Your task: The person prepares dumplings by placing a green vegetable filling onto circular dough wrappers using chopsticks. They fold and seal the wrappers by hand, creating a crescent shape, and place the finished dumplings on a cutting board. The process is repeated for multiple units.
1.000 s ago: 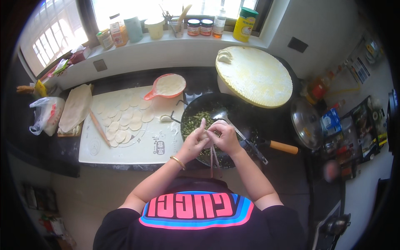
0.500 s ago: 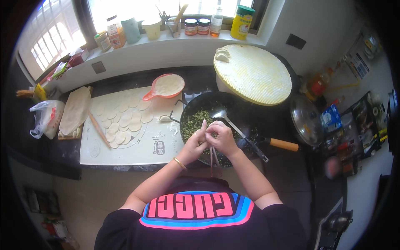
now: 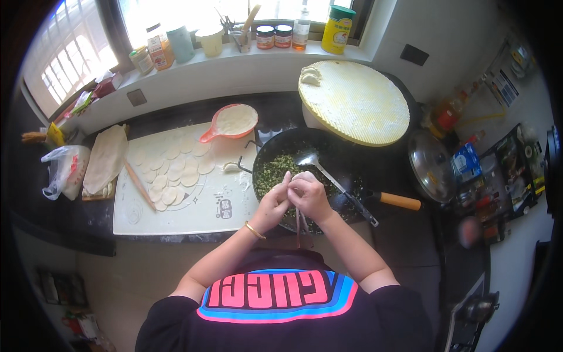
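Observation:
Both hands meet over the near part of a black wok holding chopped green filling. Fingers and thumb of my right hand are pinched together against my left hand, whose fingers are bent while one points up. Whatever lies between them is hidden by the fingers. A metal spatula with a dark handle rests in the wok, right of my hands. Thin sticks like chopsticks show below them at the near rim. Round dough wrappers lie on a pale mat, with a folded dumpling near its right edge.
A rolling pin lies on the mat. Behind stands a red bowl of flour. Back right is a floured round yellow tray with dumplings at its left edge. The wok's wooden handle points right, toward a lid.
My right hand's fingers have shifted slightly and closed in further against the left. Both hands stay over the wok. The view has moved a little.

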The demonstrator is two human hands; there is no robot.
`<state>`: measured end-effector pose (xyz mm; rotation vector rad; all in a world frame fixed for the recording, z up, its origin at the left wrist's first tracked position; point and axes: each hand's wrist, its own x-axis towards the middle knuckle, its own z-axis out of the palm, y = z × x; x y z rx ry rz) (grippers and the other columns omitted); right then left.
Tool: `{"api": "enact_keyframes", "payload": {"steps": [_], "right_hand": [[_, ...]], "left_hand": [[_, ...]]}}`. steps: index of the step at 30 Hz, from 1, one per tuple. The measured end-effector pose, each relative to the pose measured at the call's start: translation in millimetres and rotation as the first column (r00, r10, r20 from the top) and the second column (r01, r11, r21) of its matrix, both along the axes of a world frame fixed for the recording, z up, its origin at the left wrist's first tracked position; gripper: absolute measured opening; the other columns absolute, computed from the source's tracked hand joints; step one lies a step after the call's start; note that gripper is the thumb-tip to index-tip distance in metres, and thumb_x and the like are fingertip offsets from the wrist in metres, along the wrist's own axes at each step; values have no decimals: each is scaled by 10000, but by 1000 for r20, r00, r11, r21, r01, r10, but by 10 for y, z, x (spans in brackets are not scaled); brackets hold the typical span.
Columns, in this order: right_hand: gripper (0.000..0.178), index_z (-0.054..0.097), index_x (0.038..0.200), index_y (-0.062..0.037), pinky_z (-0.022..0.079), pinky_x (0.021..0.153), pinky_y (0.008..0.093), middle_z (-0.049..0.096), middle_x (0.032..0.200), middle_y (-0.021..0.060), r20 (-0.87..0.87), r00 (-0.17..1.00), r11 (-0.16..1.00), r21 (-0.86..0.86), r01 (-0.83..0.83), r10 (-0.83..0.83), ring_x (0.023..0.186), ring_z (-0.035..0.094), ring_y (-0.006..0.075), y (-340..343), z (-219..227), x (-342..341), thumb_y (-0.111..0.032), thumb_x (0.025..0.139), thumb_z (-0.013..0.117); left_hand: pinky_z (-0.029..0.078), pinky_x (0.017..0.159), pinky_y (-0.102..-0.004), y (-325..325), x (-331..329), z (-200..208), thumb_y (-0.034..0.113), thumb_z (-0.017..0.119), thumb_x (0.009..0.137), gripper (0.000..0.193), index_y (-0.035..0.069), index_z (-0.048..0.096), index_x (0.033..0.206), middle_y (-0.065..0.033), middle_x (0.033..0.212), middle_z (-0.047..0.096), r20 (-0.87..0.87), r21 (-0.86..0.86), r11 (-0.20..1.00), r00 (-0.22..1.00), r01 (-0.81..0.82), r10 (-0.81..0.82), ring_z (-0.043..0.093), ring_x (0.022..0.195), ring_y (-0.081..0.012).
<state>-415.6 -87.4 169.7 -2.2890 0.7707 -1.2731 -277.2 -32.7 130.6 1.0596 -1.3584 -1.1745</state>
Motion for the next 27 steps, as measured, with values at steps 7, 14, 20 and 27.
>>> {"api": "enact_keyframes", "payload": {"steps": [7,14,20,27], "right_hand": [[63,634,756,5,477,595,293,607,783,101,-49,998,977,211,-15,26,688,592,203,-20,63,-83,-38,715,655],[72,636,769,7,469,606,291,601,767,101,-17,1000,982,187,-18,21,674,584,205,1,95,-74,-28,709,655],[72,643,785,8,464,591,283,600,760,99,-14,1000,993,116,-9,10,669,583,199,-16,71,-49,-26,721,647],[55,635,774,10,473,591,285,598,769,105,-50,998,950,313,-18,35,670,589,199,-35,104,-136,-31,738,641]], "left_hand": [[410,888,-229,-12,52,70,-14,542,859,623,49,263,1413,-54,1111,559,151,-82,996,988,-20,33,520,987,-90],[403,904,-253,-15,16,73,-8,554,856,600,62,309,1400,-71,1127,546,-118,51,999,993,-4,10,508,1038,-104],[437,851,-258,-41,-19,2,-11,555,848,591,73,334,1390,-75,1006,560,9,-111,993,999,-38,39,543,937,-129],[432,855,-264,-47,16,-42,-11,547,848,577,63,344,1383,-91,1001,550,-68,-65,997,997,-42,37,549,916,-152]]}}
